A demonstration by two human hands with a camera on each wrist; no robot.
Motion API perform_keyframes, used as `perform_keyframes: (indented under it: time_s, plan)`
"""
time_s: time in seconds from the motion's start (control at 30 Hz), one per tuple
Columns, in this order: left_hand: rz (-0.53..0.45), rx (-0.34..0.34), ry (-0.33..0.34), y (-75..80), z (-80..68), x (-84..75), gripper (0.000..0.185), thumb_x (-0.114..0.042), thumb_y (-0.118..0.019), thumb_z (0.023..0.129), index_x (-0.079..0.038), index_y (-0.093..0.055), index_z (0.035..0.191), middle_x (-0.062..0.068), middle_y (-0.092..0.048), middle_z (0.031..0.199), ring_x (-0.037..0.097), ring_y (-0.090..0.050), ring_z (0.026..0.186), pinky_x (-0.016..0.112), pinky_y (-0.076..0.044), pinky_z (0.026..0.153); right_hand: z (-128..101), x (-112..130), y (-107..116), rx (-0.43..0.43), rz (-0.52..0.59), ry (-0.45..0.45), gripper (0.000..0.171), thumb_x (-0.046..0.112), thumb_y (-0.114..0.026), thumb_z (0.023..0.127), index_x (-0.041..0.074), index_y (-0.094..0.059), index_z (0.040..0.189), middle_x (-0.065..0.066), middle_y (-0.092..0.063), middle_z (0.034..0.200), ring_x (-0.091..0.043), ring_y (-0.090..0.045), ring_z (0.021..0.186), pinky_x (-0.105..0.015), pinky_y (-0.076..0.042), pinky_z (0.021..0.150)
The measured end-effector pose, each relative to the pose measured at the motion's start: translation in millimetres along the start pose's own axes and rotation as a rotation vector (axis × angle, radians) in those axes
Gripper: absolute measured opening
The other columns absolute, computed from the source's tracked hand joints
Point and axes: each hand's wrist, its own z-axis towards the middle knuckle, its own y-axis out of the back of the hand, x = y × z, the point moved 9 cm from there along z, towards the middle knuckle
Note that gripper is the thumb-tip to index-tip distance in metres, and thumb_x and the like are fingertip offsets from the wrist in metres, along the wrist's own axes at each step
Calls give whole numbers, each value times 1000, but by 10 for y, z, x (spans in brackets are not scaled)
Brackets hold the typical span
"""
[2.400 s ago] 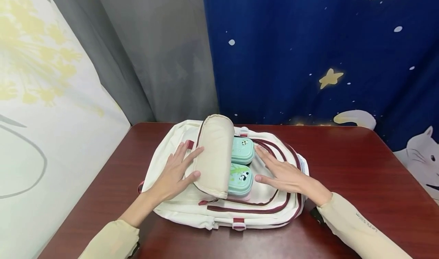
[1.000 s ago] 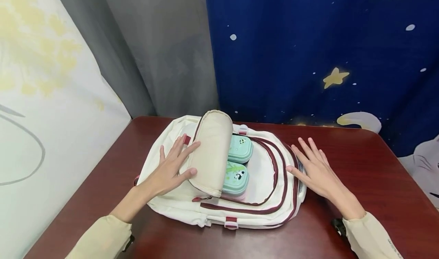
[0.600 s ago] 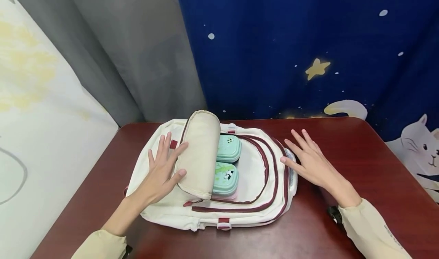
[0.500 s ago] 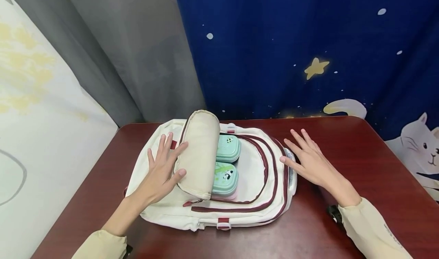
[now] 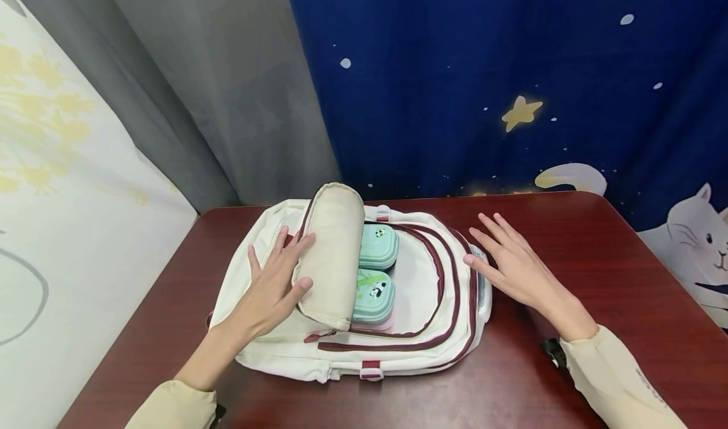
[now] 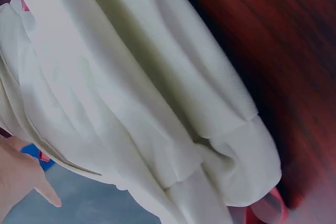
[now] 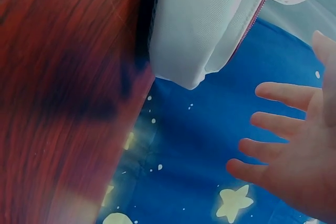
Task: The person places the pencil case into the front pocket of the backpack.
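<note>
**Flap held back, boxes exposed**

The white backpack (image 5: 364, 302) lies flat on the table (image 5: 569, 239). Its flap (image 5: 330, 252) could drop over the two green boxes (image 5: 375, 271) inside if the left hand (image 5: 273, 287) — fingers straight, spread, pressed against it — slips. The right hand (image 5: 514, 268) is held flat, fingers apart, beside the backpack's right edge — nothing gripped.

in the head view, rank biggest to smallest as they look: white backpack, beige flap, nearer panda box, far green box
1. white backpack
2. beige flap
3. nearer panda box and far green box: they look alike, each partly hidden under the flap, so unranked.
</note>
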Motion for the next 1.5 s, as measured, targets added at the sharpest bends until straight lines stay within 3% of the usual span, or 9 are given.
perform_keyframes:
  time_s: [0.27,0.5,0.63,0.8,1.0,1.3,1.5]
  plan:
    - [-28,-19,-22,76,50,-156,66,-61,-26,94,-25,-23,149,-6,-28,150,25,-7,141,63,17,97,1,97,-57,9,4,16,60,44,-53,92,-1,-50,132,-18,-30,147,-34,-19,137,-49,-17,107]
    - [-189,-22,-50,3,250,-498,68,-61,-30,93,-23,-20,149,-1,-20,153,24,-10,140,62,9,101,-1,157,-76,8,0,32,59,44,-53,92,-1,-51,131,-19,-31,146,-35,-21,136,-51,-19,105]
    - [-242,14,-60,-144,399,-771,65,-55,-36,95,-24,-21,149,1,-13,154,18,-5,141,66,3,100,11,179,-70,8,-5,45,59,43,-53,92,-1,-51,131,-19,-31,146,-35,-22,136,-51,-19,105]
    - [-256,102,-28,-475,490,-1045,63,-42,-43,95,-26,-16,150,6,-3,155,20,0,141,63,-5,103,12,207,-52,4,-11,53,58,43,-54,92,-1,-52,130,-20,-32,145,-36,-23,135,-51,-20,105]
    - [-43,172,-20,-832,512,-1224,70,-38,-44,93,-21,-9,151,13,-4,155,29,0,140,61,-8,104,18,218,-26,17,-5,52,60,43,-53,92,-2,-51,131,-19,-31,146,-36,-21,136,-49,-19,106]
    - [390,255,-97,-1106,488,-1342,71,-49,-45,91,-14,-23,149,15,-20,151,33,-10,139,60,-11,104,-9,195,13,4,-9,58,58,41,-54,92,-3,-52,129,-21,-33,144,-38,-24,134,-49,-20,106]
    - [476,301,-100,-1196,544,-1344,73,-60,-38,91,-17,-26,148,14,-17,152,34,-6,139,60,-8,105,-7,115,41,13,-6,27,60,43,-53,92,-3,-51,131,-21,-33,144,-38,-23,135,-51,-20,106]
